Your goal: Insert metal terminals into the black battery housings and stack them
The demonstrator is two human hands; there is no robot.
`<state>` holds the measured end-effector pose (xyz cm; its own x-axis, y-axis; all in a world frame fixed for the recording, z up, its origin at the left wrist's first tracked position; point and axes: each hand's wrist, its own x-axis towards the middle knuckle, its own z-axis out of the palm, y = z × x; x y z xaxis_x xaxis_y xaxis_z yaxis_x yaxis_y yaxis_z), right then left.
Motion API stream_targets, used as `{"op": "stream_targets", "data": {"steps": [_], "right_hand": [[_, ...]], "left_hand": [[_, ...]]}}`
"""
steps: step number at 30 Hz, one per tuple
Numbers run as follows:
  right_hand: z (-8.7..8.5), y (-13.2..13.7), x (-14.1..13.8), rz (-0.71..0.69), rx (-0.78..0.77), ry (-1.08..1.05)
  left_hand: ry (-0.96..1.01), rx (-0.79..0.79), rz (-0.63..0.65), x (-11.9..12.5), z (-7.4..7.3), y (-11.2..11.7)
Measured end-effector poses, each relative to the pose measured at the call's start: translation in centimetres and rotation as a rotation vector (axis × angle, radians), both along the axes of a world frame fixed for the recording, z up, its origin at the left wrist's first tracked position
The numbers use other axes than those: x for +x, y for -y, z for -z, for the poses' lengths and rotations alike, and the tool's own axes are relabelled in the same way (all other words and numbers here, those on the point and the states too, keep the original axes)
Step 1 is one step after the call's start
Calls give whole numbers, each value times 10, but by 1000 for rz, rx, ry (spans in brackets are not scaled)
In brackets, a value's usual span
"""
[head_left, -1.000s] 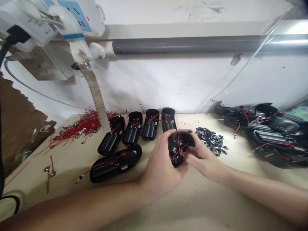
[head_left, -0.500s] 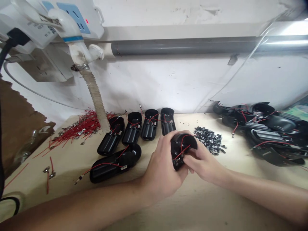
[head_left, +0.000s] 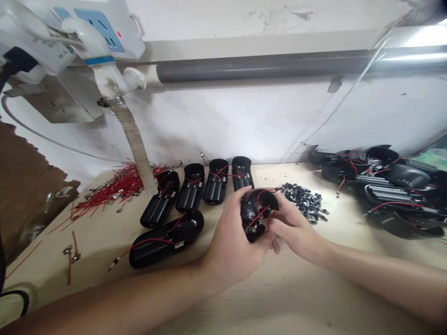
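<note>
My left hand point(head_left: 232, 242) is wrapped round a black plastic housing point(head_left: 257, 211) with red wires inside, held just above the wooden bench point(head_left: 289, 288). My right hand point(head_left: 296, 232) comes in from the right, its fingers pinched at the housing's open side near a red wire. What the fingertips pinch is too small to make out. A row of several matching black housings point(head_left: 195, 188) lies behind my hands, and one more point(head_left: 164, 238) lies to the left.
A small heap of dark metal parts point(head_left: 303, 197) lies right of my hands. A pile of black housings with red wires point(head_left: 380, 186) fills the right rear. Red wires with terminals point(head_left: 111, 190) are heaped at the left rear beside a ribbed hose point(head_left: 134, 139). A white wall stands behind.
Both hands and the held housing have shifted slightly left and away. The right fingers have moved a little along the housing's open side.
</note>
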<state>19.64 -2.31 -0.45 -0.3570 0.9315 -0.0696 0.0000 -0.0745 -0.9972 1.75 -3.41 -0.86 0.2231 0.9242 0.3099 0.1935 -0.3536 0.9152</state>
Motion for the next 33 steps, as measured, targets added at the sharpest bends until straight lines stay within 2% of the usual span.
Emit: {"op": "stream_targets", "data": {"steps": [20,28,33], "right_hand": [[-3,1,0,19,-41,52],[5,-2,3,6,-55,-43],[-1,-2,1,2,-46,46]], "left_hand": [[-15,8,23,1,2,-2],[-1,1,47,1,0,-3],[5,-13,49,1,0,-3]]}}
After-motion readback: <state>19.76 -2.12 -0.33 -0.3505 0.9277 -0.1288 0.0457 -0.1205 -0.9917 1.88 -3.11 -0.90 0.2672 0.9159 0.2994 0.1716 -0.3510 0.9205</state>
